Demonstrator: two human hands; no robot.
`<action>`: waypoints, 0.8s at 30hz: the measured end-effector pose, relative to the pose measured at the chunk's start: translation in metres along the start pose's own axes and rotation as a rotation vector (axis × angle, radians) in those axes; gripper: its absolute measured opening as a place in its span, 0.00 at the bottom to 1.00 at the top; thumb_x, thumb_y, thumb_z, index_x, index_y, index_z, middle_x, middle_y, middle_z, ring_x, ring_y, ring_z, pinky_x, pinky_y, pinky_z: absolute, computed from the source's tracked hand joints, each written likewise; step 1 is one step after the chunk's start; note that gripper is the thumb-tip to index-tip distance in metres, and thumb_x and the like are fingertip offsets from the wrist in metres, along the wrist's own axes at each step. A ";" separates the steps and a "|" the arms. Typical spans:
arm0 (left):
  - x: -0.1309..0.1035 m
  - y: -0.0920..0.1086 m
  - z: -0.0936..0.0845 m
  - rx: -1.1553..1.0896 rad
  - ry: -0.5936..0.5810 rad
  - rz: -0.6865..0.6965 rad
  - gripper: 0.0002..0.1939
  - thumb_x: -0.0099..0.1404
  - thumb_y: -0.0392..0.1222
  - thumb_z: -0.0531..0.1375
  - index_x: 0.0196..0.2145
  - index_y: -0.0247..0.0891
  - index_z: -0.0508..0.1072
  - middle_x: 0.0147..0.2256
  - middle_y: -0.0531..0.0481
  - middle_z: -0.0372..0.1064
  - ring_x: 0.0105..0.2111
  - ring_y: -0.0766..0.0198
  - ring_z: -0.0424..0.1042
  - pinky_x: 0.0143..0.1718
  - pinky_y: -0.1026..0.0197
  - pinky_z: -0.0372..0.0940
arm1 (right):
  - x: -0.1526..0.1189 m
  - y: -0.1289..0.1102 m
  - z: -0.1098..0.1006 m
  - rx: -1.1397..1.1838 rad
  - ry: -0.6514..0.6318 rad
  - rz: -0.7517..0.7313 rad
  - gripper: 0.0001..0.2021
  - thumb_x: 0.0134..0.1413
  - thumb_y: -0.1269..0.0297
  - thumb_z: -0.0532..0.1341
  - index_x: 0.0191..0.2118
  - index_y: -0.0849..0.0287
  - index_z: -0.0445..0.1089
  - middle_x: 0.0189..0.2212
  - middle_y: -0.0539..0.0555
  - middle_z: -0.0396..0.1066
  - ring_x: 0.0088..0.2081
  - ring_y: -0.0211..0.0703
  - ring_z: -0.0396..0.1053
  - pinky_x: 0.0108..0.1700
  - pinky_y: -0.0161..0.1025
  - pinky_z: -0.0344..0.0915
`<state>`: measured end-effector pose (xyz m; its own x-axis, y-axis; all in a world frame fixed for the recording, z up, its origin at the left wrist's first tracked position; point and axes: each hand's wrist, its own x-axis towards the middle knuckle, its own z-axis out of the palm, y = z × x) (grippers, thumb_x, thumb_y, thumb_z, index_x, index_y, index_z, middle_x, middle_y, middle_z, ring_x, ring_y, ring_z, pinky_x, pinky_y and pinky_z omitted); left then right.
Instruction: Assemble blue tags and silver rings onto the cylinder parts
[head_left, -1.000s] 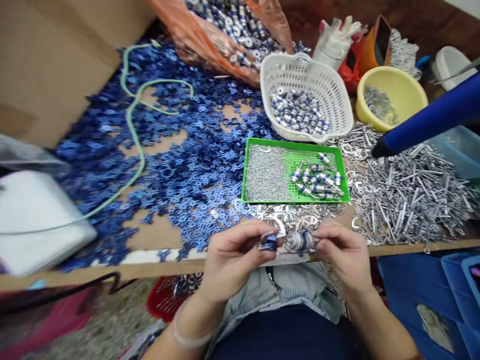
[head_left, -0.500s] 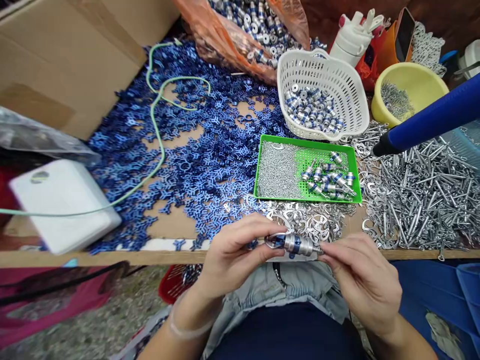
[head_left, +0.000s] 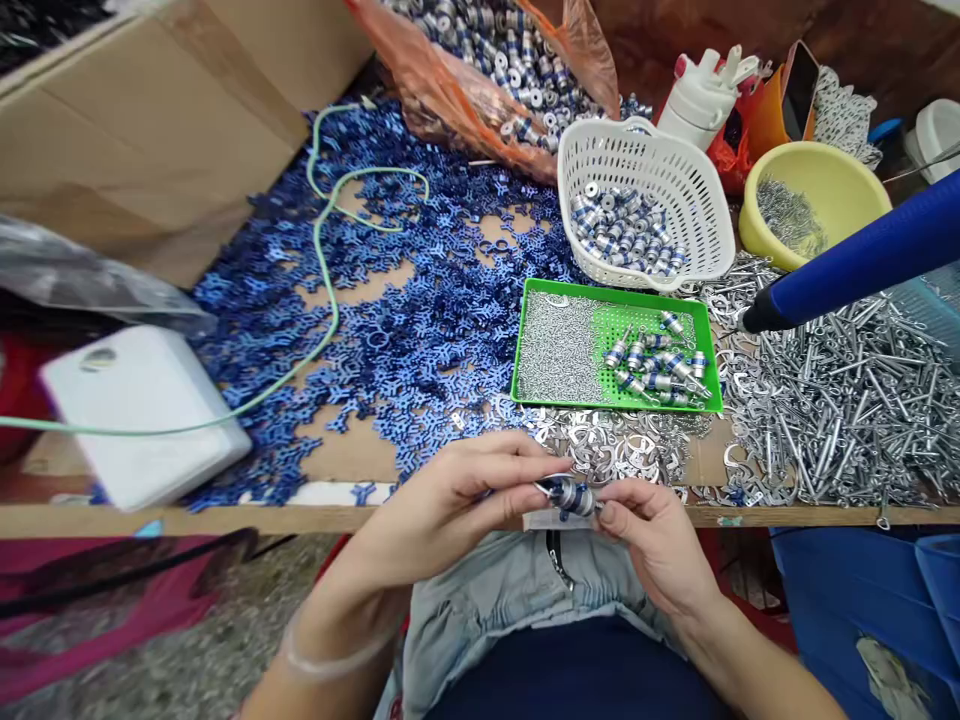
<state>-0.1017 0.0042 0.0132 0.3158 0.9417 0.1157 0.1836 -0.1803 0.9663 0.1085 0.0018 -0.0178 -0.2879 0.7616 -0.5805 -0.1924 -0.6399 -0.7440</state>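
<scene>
A small silver and blue metal cylinder assembly [head_left: 573,498] is held level between both hands, over the table's front edge. My left hand [head_left: 465,500] pinches its left end, where a thin metal piece shows between thumb and fingers. At the right end, the fingertips and thumb of my right hand [head_left: 660,540] are closed on the assembly. Beyond the hands lies a green tray [head_left: 517,345] with tiny silver parts on its left side and several similar assemblies on its right. Flat curved silver pieces [head_left: 637,448] are scattered between tray and hands.
Blue branched pieces [head_left: 442,270] cover the table's left, crossed by a green cord [head_left: 322,250]. Behind the tray are a white basket [head_left: 690,200] and yellow bowl [head_left: 855,195]. A blue rod [head_left: 862,250] juts in above silver rods [head_left: 847,410]. A white box [head_left: 142,410] sits left.
Both hands and the assembly have shifted left, and my right hand is closer to my left. The assembly looks shorter from this angle. The camera view has moved slightly.
</scene>
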 end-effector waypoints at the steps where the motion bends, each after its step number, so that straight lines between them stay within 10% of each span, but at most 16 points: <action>1: 0.001 -0.002 0.000 -0.072 -0.012 -0.027 0.12 0.63 0.36 0.56 0.42 0.42 0.75 0.31 0.45 0.71 0.28 0.63 0.71 0.27 0.63 0.69 | 0.000 0.001 -0.001 -0.009 0.026 -0.034 0.10 0.32 0.60 0.72 0.25 0.56 0.75 0.18 0.48 0.72 0.22 0.32 0.67 0.27 0.30 0.64; 7: 0.011 -0.018 0.038 -0.761 0.174 -0.134 0.10 0.54 0.48 0.62 0.27 0.38 0.69 0.34 0.42 0.69 0.35 0.54 0.72 0.35 0.50 0.70 | 0.000 0.014 0.001 -0.082 0.076 -0.217 0.07 0.38 0.63 0.70 0.28 0.56 0.75 0.24 0.49 0.74 0.27 0.37 0.69 0.33 0.34 0.67; 12: 0.014 -0.004 0.078 -0.959 0.337 -0.110 0.09 0.59 0.49 0.50 0.29 0.41 0.57 0.18 0.55 0.55 0.18 0.66 0.59 0.23 0.58 0.64 | 0.004 0.023 0.012 -0.075 0.061 -0.303 0.07 0.42 0.62 0.68 0.24 0.57 0.69 0.26 0.48 0.71 0.28 0.35 0.68 0.35 0.34 0.66; 18: 0.002 -0.005 0.075 -0.206 0.538 0.277 0.02 0.61 0.39 0.51 0.33 0.40 0.61 0.21 0.54 0.58 0.20 0.67 0.59 0.21 0.64 0.58 | -0.015 0.000 0.007 -0.636 0.071 -0.732 0.13 0.49 0.73 0.62 0.40 0.50 0.68 0.36 0.50 0.68 0.41 0.40 0.65 0.44 0.38 0.63; 24: -0.001 -0.028 0.065 0.750 0.506 0.594 0.08 0.54 0.36 0.54 0.34 0.35 0.64 0.23 0.47 0.67 0.20 0.64 0.64 0.21 0.63 0.60 | -0.033 -0.024 0.012 -0.801 -0.187 -0.584 0.24 0.53 0.76 0.54 0.54 0.46 0.61 0.49 0.51 0.66 0.51 0.42 0.62 0.55 0.43 0.60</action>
<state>-0.0471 -0.0102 -0.0289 0.1527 0.6238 0.7665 0.7050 -0.6123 0.3579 0.1113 -0.0086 0.0233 -0.5054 0.8617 -0.0442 0.3168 0.1377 -0.9384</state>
